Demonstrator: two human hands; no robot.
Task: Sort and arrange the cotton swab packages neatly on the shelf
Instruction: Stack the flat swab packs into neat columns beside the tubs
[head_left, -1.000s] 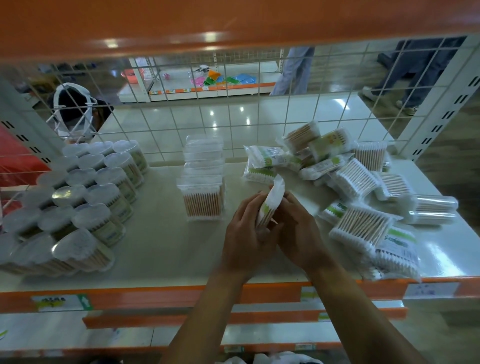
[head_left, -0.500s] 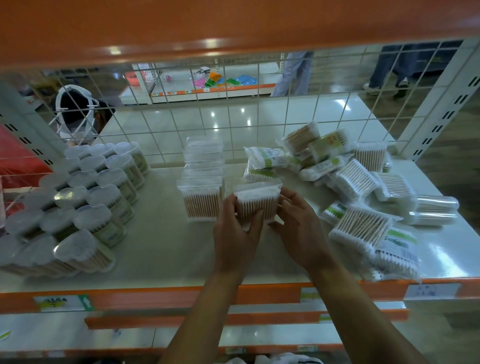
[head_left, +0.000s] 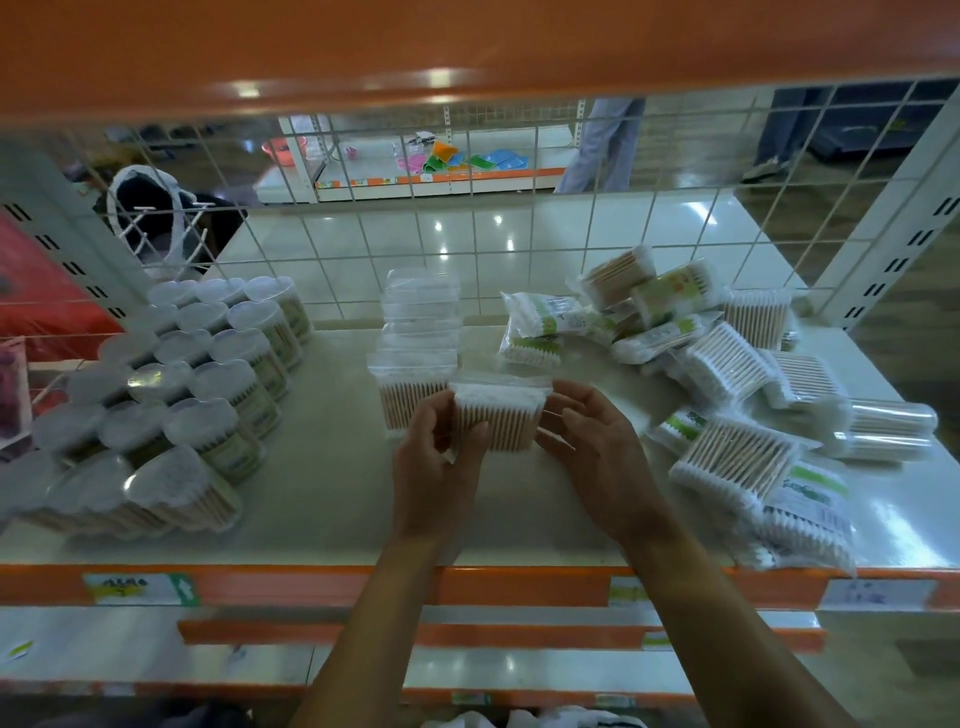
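A flat clear bag of wooden cotton swabs (head_left: 497, 419) stands upright on the white shelf (head_left: 322, 499), just right of the front pack of a row of like bags (head_left: 413, 364). My left hand (head_left: 435, 467) grips the bag's left side, thumb in front and fingers behind. My right hand (head_left: 592, 457) is beside the bag's right edge with loosely curved fingers; the fingertips reach that edge. A loose pile of swab packages (head_left: 727, 374) lies to the right.
Round lidded swab tubs (head_left: 197, 395) fill the shelf's left in neat rows. A clear cylinder tub (head_left: 883, 431) lies on its side at far right. A wire mesh (head_left: 467, 249) closes the back, and an orange shelf (head_left: 467, 47) hangs overhead.
The bag went from edge-on between both hands to upright, facing me, beside the row's front pack. My right hand has loosened and eased off to the bag's right edge.
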